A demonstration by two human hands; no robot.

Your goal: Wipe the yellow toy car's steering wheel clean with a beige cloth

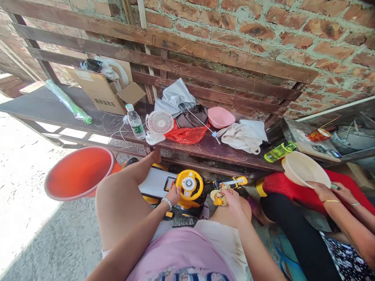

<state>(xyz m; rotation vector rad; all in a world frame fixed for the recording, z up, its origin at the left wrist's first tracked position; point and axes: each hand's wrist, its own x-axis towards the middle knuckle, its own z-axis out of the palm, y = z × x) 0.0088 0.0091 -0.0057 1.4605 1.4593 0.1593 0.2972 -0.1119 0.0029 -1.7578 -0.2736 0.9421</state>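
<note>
Cardboard box (102,93) at upper left holding black and white bundles (109,71), red bucket (95,166) at left, my left fingers (176,192) closed on the yellow steering wheel (189,184) at centre, my right fingers (227,191) pinching a cream-and-orange piece (218,198) right of centre.

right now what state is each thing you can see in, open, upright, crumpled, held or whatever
Left hand, fingers curled at the steering wheel
Right hand, holding a cream-and-orange item
Cardboard box, flaps open
Water bottle, upright, capped
Green bottle, apparently on its side
Orange bucket, uncovered
Red bag, crumpled
Umbrella, bunched up
Cream basin, held by another person's hands
</note>
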